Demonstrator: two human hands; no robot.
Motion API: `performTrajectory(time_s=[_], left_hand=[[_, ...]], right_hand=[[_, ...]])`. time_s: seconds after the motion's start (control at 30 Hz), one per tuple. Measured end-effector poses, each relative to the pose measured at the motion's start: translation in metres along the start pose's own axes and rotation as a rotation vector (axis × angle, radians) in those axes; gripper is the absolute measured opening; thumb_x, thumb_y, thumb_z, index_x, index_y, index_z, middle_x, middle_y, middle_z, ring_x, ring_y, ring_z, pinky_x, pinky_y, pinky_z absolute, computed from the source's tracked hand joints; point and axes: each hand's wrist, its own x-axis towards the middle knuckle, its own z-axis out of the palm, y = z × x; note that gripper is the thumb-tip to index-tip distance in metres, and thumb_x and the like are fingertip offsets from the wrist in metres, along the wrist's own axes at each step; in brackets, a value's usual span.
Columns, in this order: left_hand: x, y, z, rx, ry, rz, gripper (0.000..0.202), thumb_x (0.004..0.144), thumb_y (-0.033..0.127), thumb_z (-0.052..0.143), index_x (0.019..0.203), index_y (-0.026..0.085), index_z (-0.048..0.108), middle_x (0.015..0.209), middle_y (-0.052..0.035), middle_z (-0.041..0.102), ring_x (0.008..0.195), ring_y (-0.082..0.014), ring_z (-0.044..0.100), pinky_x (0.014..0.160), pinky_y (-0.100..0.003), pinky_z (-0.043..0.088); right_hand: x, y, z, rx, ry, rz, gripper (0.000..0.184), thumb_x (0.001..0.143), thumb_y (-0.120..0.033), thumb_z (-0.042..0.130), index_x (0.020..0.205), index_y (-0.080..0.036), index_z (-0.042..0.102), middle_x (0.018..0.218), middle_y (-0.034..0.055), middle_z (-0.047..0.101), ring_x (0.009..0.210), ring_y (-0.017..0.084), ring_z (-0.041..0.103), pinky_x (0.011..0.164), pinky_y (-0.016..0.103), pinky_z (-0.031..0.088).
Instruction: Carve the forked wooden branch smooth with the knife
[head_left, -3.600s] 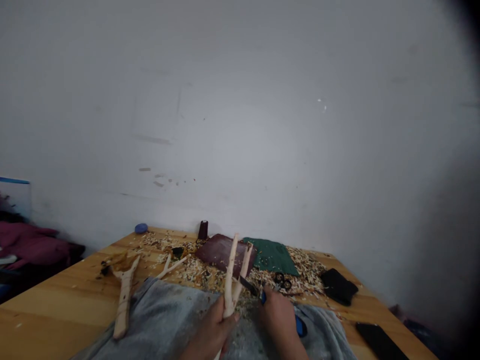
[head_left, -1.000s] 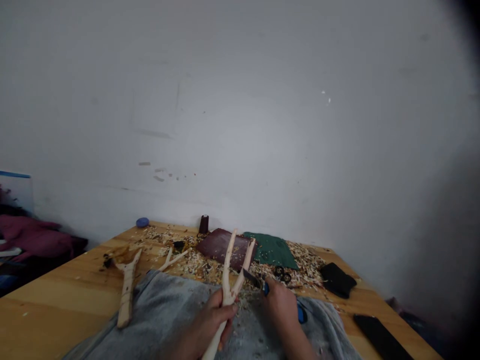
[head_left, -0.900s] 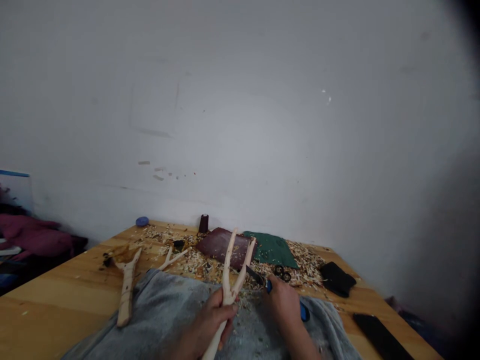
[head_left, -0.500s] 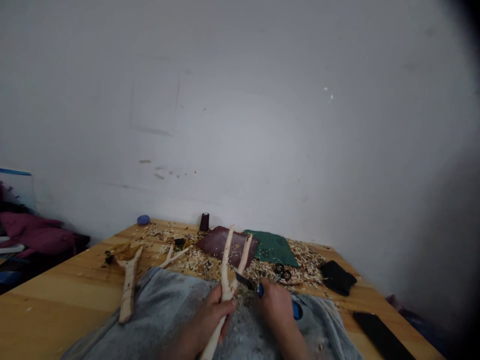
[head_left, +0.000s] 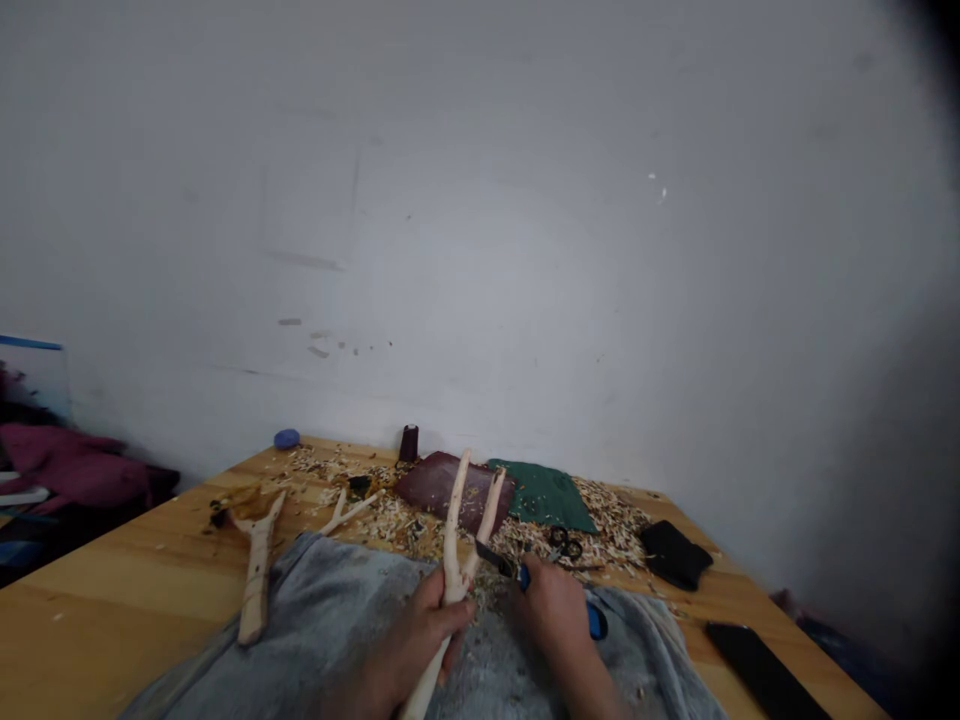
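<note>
My left hand (head_left: 425,638) is shut around the stem of a peeled forked branch (head_left: 452,560), whose pale prongs point away from me. My right hand (head_left: 551,622) grips a carving knife with a blue handle (head_left: 596,621). Its dark blade (head_left: 495,560) lies against the right prong, close to the crotch of the fork. Much of the handle is hidden by my fingers. Both hands rest over a grey cloth (head_left: 337,620) across my lap, which is dusted with fine shavings.
A wooden table (head_left: 112,570) holds two more carved forked sticks (head_left: 257,570), wood shavings (head_left: 607,535), a dark red leather piece (head_left: 454,503), a green cloth (head_left: 544,495), black scissors (head_left: 564,543), a black pouch (head_left: 673,555) and a black phone (head_left: 757,658). A white wall stands behind.
The knife blade has shifted left, from the right prong's outer side toward the crotch. The branch has tilted slightly, and the whole view has drifted upward so the table sits lower.
</note>
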Motion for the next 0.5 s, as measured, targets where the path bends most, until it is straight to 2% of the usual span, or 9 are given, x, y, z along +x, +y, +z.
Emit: performTrajectory(time_s=[0.17,0.33,0.43,0.5], left_hand=[[0.001,-0.003,0.0,0.076,0.011,0.015,0.028,0.077,0.042,0.059,0.095,0.021,0.053,0.047,0.0107,0.041,0.032,-0.0069,0.033,0.032,-0.019,0.025],[0.001,-0.005,-0.001,0.089,0.018,0.022,0.034,0.077,0.044,0.06,0.1,0.021,0.052,0.049,0.0104,0.042,0.033,-0.0074,0.034,0.032,-0.019,0.026],[0.0,-0.005,0.0,0.087,0.065,0.033,0.032,0.079,0.052,0.057,0.092,0.023,0.051,0.054,0.0092,0.044,0.034,-0.0062,0.036,0.032,-0.018,0.026],[0.0,-0.006,0.001,0.056,0.064,0.058,0.036,0.082,0.059,0.051,0.083,0.023,0.05,0.059,0.0073,0.047,0.036,-0.0061,0.037,0.032,-0.019,0.027]], right_hand=[[0.004,0.009,-0.007,-0.045,-0.001,0.074,0.021,0.086,-0.022,0.048,0.096,-0.022,0.066,0.092,0.0092,0.073,0.083,0.022,0.069,0.066,0.027,0.041],[-0.003,-0.005,-0.006,0.011,-0.017,-0.016,0.019,0.085,-0.024,0.05,0.095,-0.022,0.066,0.093,0.0083,0.073,0.086,0.021,0.068,0.069,0.025,0.041],[-0.006,-0.011,-0.002,0.036,-0.02,-0.054,0.019,0.081,-0.021,0.052,0.094,-0.022,0.066,0.092,0.0075,0.073,0.085,0.021,0.068,0.068,0.025,0.041],[-0.004,-0.008,-0.002,0.029,-0.033,-0.031,0.02,0.081,-0.02,0.052,0.093,-0.022,0.066,0.092,0.0078,0.073,0.084,0.022,0.069,0.068,0.026,0.042]])
